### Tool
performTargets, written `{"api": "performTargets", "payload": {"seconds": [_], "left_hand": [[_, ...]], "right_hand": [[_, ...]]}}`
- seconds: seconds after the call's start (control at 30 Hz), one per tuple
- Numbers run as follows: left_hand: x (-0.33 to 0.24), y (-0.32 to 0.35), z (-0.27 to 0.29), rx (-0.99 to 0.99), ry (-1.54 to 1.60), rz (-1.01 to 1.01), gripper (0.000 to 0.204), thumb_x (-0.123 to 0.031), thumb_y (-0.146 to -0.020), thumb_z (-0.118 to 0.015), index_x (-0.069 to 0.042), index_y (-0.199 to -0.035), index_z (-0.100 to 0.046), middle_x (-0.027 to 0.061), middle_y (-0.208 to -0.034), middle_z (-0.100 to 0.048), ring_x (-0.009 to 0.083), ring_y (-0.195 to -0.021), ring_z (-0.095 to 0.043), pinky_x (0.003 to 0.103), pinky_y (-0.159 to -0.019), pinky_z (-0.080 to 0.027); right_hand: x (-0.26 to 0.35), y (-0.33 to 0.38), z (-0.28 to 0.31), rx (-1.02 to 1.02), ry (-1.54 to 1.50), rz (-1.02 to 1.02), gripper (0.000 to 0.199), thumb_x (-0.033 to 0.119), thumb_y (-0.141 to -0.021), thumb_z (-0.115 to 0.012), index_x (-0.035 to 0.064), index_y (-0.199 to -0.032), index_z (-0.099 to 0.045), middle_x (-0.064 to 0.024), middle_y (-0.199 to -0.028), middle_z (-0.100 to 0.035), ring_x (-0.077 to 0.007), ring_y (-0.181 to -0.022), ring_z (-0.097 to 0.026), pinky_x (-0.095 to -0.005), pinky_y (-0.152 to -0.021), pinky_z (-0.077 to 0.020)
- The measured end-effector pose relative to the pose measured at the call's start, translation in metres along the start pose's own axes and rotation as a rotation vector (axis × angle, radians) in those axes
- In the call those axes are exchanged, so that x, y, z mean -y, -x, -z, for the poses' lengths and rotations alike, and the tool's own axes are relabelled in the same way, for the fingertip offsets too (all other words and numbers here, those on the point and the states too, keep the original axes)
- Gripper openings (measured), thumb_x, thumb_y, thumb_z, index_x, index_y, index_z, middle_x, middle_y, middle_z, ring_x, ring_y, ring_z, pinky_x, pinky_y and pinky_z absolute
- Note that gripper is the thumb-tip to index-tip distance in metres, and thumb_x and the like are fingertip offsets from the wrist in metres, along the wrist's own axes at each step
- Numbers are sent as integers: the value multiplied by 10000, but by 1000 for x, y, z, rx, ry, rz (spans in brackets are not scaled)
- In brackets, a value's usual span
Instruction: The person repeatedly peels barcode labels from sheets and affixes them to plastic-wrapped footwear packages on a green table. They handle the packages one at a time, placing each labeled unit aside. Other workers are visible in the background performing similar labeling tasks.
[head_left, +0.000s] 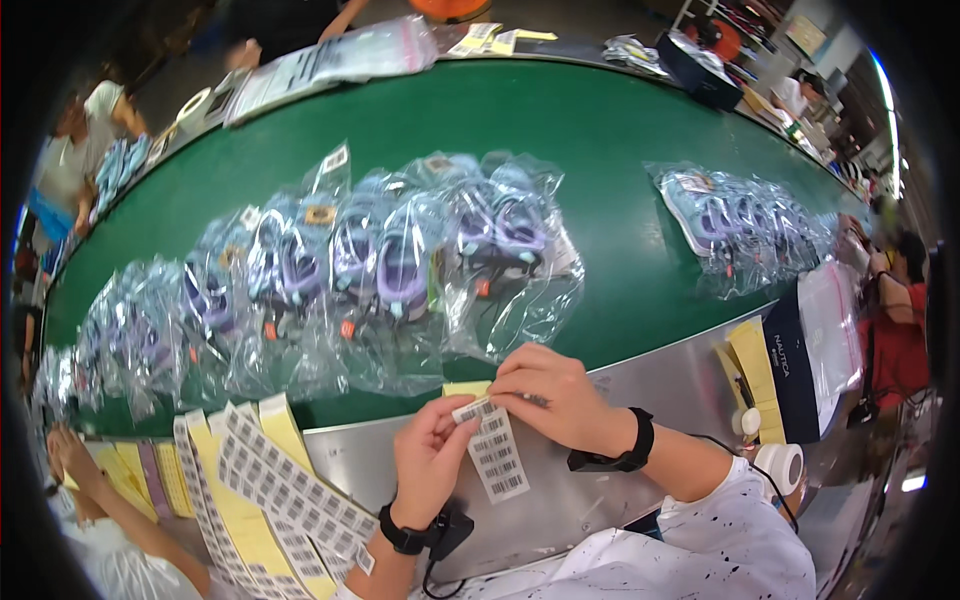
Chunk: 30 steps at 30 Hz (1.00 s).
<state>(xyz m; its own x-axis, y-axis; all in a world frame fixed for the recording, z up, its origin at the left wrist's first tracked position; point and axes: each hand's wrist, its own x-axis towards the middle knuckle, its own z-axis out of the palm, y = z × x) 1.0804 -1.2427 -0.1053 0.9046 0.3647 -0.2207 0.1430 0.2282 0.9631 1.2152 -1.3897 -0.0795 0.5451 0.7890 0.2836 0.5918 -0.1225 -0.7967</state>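
My left hand [430, 458] pinches the upper left corner of a white barcode label sheet [498, 462], which hangs down over the metal ledge. At the sheet's top edge, the bent fingers of my right hand [560, 398] are pressed together on it. A bit of yellow backing paper [464, 388] shows just behind the fingertips. Both wrists wear black straps. Beyond my hands, shoes in clear plastic bags [400, 255], light blue and purple, lie in a row on a green conveyor belt [615, 215]. The nearest bag almost reaches my right fingers.
Left of me, long strips of barcode labels [290, 480] overlap on yellow sheets. More bagged shoes [740, 225] lie farther right. A dark blue box [790, 360] with plastic bags stands on the metal ledge [600, 470]. Another person's hands [75, 460] are at the left; other people sit around the belt.
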Motion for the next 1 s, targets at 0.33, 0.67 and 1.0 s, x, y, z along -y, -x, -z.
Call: {"api": "performTargets", "payload": {"seconds": [0.33, 0.67, 1.0], "left_hand": [[3, -4, -5, -23, 6, -60, 270, 41, -887, -618, 39, -1156, -588, 54, -896, -679, 49, -803, -600, 201, -693, -485], [5, -5, -15, 18, -63, -62, 288, 60, -892, -591, 41, -1178, -562, 94, -985, -686, 91, -866, -643, 210, -734, -506], [4, -5, -24, 6, -69, -52, 296, 69, -893, -585, 46, -1187, -552, 100, -1020, -676, 106, -913, -646, 222, -771, -515]], "right_hand": [[2, 9, -8, -137, 252, 193, 208, -1, -739, -706, -12, -938, -647, -114, -912, -577, -286, -827, -573, -377, -714, -467], [-2, 12, 2, -152, 197, 78, 234, -17, -748, -691, -21, -978, -648, -122, -933, -575, -284, -818, -560, -359, -709, -463], [-6, 26, 4, -152, 259, 141, 223, -12, -748, -689, -20, -968, -655, -113, -922, -579, -272, -804, -557, -369, -690, -444]]}}
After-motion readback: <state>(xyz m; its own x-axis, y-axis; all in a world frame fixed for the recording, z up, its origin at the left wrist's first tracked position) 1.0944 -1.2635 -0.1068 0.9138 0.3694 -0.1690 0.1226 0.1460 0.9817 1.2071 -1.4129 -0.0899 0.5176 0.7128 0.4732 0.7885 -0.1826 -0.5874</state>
